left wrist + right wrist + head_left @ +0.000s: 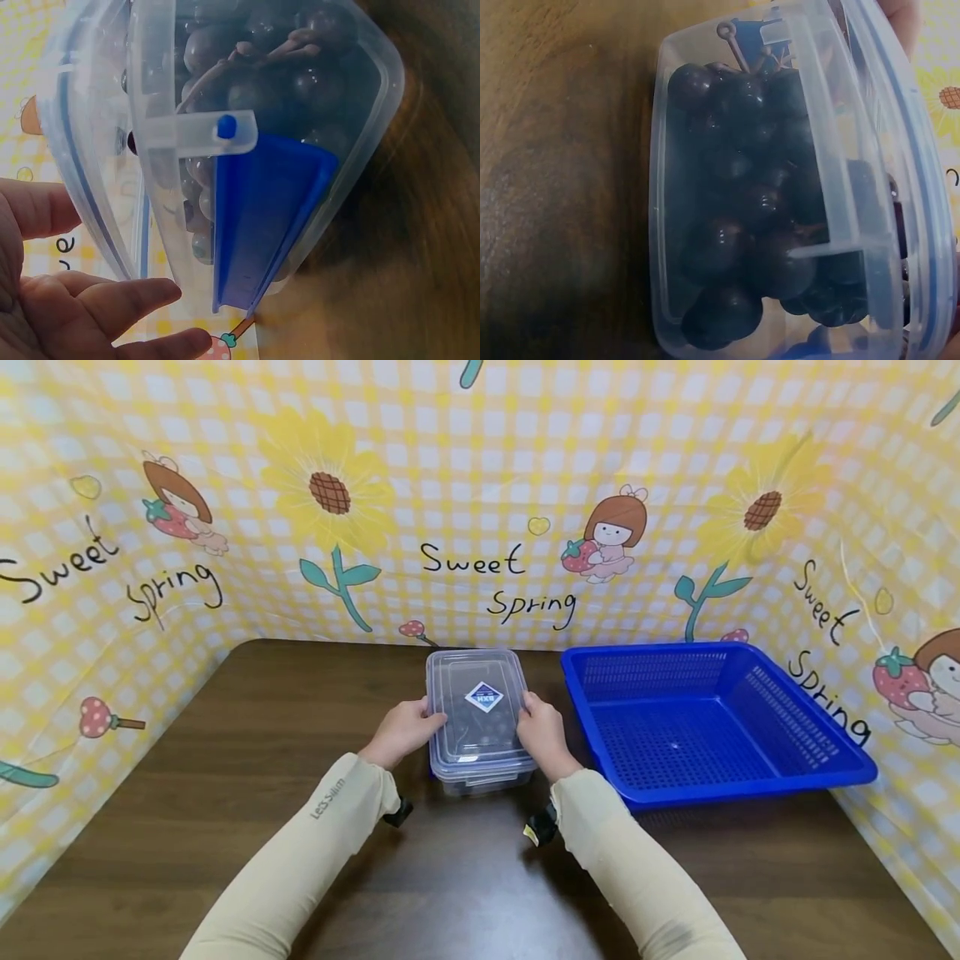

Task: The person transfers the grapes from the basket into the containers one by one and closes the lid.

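A clear plastic food container (480,783) stands on the table in front of me, its clear lid (459,670) on top with a blue-and-white label (486,697). Dark round grapes (724,247) with brown stems show through the wall. My left hand (401,731) holds the lid's left edge, thumb over the top; in the left wrist view its other fingers reach along the rim. At the right edge my right hand (543,735) grips the lid, its fingers mostly hidden in the right wrist view. A blue locking flap (262,217) hangs down the container's left side.
To the right sits a blue slatted plastic basket (720,797), close to my right hand. The brown wooden table (300,693) extends around the container. A yellow checked cloth (480,485) with printed flowers and figures hangs behind and along both sides.
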The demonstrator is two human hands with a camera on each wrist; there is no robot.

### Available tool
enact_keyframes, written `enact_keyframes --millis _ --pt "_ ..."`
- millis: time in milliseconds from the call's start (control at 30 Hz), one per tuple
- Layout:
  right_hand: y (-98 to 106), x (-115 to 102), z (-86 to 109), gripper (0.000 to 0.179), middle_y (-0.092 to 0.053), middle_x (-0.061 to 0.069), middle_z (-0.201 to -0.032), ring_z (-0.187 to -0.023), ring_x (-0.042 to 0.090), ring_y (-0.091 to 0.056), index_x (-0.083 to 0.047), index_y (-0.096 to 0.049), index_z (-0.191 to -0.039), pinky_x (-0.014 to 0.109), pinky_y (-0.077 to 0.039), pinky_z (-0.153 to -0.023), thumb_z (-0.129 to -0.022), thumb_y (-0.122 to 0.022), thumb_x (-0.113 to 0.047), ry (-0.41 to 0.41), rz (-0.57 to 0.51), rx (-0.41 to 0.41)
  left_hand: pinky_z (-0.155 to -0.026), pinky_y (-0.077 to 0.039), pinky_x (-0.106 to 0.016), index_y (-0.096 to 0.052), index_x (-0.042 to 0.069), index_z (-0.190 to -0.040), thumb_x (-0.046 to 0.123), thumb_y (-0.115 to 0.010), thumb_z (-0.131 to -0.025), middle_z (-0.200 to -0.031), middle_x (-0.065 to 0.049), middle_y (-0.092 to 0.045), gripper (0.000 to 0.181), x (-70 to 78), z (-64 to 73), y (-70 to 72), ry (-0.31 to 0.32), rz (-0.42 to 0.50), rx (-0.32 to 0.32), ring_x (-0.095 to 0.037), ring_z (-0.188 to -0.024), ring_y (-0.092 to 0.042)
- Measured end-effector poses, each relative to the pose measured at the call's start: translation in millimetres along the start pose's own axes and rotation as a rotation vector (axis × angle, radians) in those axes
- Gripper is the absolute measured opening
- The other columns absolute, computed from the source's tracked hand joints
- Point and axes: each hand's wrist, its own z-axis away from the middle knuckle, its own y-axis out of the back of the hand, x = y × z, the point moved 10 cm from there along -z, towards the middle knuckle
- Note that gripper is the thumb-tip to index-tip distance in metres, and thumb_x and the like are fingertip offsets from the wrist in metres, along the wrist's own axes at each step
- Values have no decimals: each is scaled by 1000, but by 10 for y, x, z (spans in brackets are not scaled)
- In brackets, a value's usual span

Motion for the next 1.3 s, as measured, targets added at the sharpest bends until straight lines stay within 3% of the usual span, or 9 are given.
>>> enact_keyframes --millis 100,300,333,533,633,667,867,1133,1300 --pt "-42 133 -3 36 -59 24 -125 -113 39 -57 8 -59 -125 47 -45 -96 -90 -52 2 -33 -5 -16 -95 -45 -45 -57 1 -130 25 -49 -97 -115 -16 -67 42 9 -11 -27 -3 -22 -9 -29 -107 -61" --pt "-608 984 -289 39 -61 19 -125 -112 34 -60 0 -62 -127 42 -48 -93 -89 -52 -6 45 110 39 -99 -42 -47 -49 2 -139 28 -48 -98 -123 -17 -63 49 -33 -16 -62 22 -54 -30 -31 -114 -57" --pt "-627 984 -293 37 -62 21 -122 -109 37 -61 3 -63 -123 44 -49 -91 -88 -52 -4 58 113 43 -100 -41 -47 -49 2 -139 28 -48 -98 -124 -17 -62 49 -42 -18 -65 26 -57 -32 -31 -115 -57" --pt "-204 253 -52 34 -59 23 -126 -114 36 -58 9 -58 -124 41 -44 -99 -95 -47 -3 53 61 -26 -96 -44 -44 -52 -1 -136 28 -49 -98 -122 -17 -63 48 -69 -31 -61 34 -57 -36 -28 -106 -58" --pt "-232 231 -58 35 -57 25 -128 -117 37 -56 12 -55 -126 40 -42 -102 -96 -47 -3 37 77 -49 -91 -45 -42 -53 -2 -134 28 -49 -98 -118 -17 -64 47 -102 -39 -64 38 -51 -37 -27 -99 -57" --pt "-213 169 -47 35 -55 28 -129 -118 40 -54 14 -54 -126 46 -41 -101 -93 -49 2 5 77 -79 -92 -45 -42 -52 -3 -134 28 -49 -98 -119 -18 -63 47 -119 -41 -71 45 -44 -42 -28 -100 -57" --pt "-189 99 -24 36 -52 29 -131 -122 40 -51 16 -52 -127 45 -40 -102 -93 -48 3 -20 87 -89 -106 -35 -48 -37 -2 -145 29 -48 -99 -141 -20 -47 56 -203 -62 -113 85 6 -74 -33 -126 -47" --pt "-182 7 -43 30 -61 28 -118 -107 40 -60 13 -62 -118 48 -48 -90 -90 -52 5 57 182 -92 -104 -38 -47 -40 -1 -144 28 -51 -100 -135 -20 -53 54 -233 -82 -99 95 16 -78 -31 -117 -52" --pt "-205 -46 -72 31 -64 28 -113 -99 42 -64 12 -63 -115 49 -51 -84 -87 -52 7 52 257 -123 -96 -43 -42 -43 -2 -142 28 -51 -100 -123 -18 -60 53 -249 -97 -103 90 0 -85 -28 -105 -54"
